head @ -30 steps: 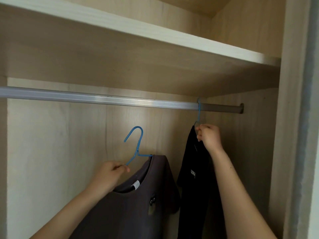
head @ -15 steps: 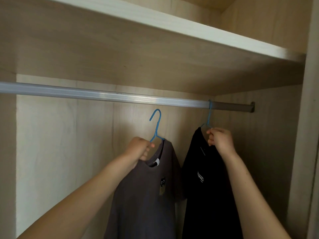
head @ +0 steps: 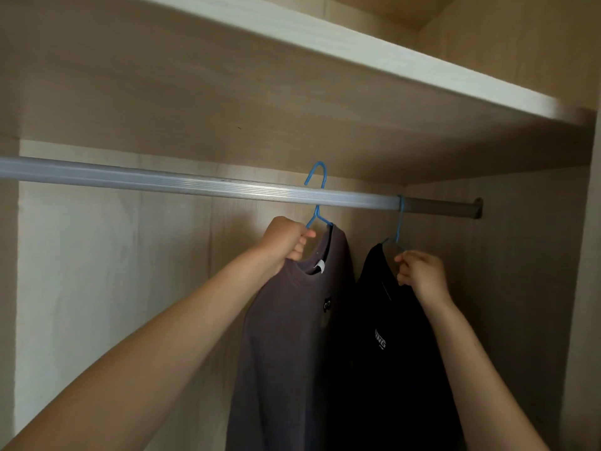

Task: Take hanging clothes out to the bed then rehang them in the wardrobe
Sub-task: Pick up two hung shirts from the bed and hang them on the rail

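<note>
Both arms reach up and forward into the wardrobe, bare to past the elbow. The left hand (head: 286, 240) is raised just under the hanging rail (head: 162, 179), knuckles up, its fingers curled tight round the shoulder of a blue hanger (head: 316, 212) together with the neckline of the grey T-shirt (head: 286, 336) that hangs from it. The hanger's stem passes behind the rail and its hook rises above the rail's top edge; whether the hook already bears on the rail cannot be told. The grey T-shirt drops straight down from the left hand, a white label showing inside its collar.

The right hand (head: 421, 271) sits lower and further right, wrist bent back, thumb and fingertips pinching the wire shoulder of a second blue hanger (head: 400, 222) at the collar of the black T-shirt (head: 390, 353). That hanger's hook is looped over the rail near its right end. The two shirts hang side by side, touching. A pale wooden shelf (head: 325, 37) spans the wardrobe above the rail
</note>
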